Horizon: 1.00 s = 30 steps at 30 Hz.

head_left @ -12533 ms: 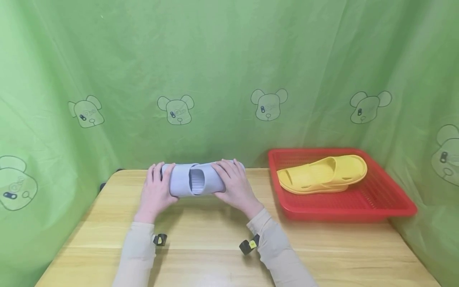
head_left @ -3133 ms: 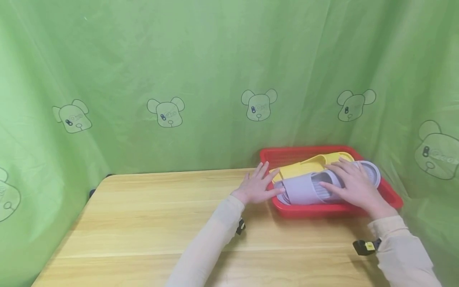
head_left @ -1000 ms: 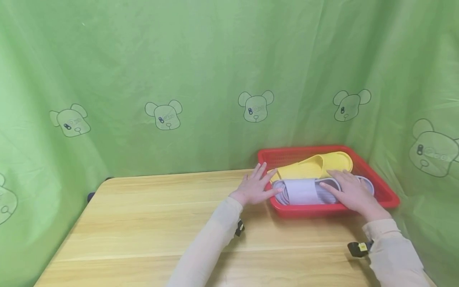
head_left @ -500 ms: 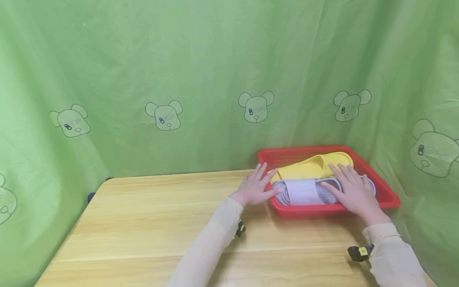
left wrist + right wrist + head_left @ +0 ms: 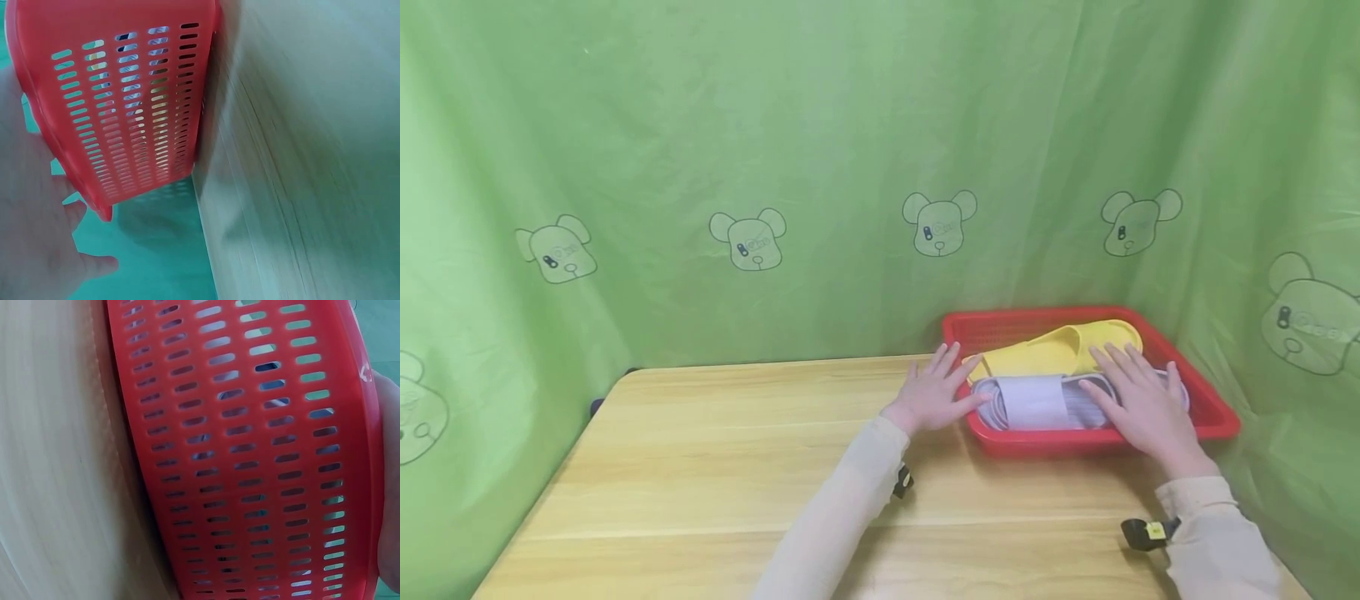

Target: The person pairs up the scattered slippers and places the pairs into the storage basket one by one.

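Observation:
Inside the red plastic basket (image 5: 1213, 412) lie yellow slippers (image 5: 1037, 354) at the back and light purple slippers (image 5: 1033, 402) along the front. My left hand (image 5: 931, 396), fingers spread, is at the basket's left rim, its thumb reaching over the toe end of the purple slippers. My right hand (image 5: 1146, 408) lies with straight, spread fingers over the heel end of the purple slippers, fingertips near the yellow ones. Through the slots of the basket wall (image 5: 125, 94) in the left wrist view, bits of the slippers show. The right wrist view shows another slotted wall (image 5: 244, 456).
The basket stands at the right rear of a wooden table (image 5: 722, 467). A green curtain (image 5: 820, 125) printed with bear heads hangs behind and at both sides. Each wrist carries a small black camera (image 5: 1144, 534).
Both slipper pairs are now in the basket; earlier my hands held the purple pair over the table. Since then the purple pair has settled lower at the front, and my right fingers have spread.

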Each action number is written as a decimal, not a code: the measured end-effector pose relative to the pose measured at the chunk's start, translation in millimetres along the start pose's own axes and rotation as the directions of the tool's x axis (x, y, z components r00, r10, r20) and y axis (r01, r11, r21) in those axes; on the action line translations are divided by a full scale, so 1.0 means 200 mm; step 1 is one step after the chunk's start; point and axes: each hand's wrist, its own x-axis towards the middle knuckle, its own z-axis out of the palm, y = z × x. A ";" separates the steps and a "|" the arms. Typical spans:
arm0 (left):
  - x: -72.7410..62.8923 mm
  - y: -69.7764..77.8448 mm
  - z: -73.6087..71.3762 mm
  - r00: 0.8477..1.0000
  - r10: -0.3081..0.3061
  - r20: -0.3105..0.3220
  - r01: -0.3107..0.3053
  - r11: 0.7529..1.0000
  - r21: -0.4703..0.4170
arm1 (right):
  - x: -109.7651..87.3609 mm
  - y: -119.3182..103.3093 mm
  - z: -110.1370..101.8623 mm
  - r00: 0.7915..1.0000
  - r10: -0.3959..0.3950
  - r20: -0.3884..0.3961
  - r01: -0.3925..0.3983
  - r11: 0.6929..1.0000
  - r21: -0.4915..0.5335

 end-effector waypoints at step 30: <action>-0.36 -0.11 -0.09 0.994 -0.049 -0.096 0.053 0.998 0.044 | -0.03 -0.23 0.00 0.974 -0.096 -0.207 0.116 0.989 0.086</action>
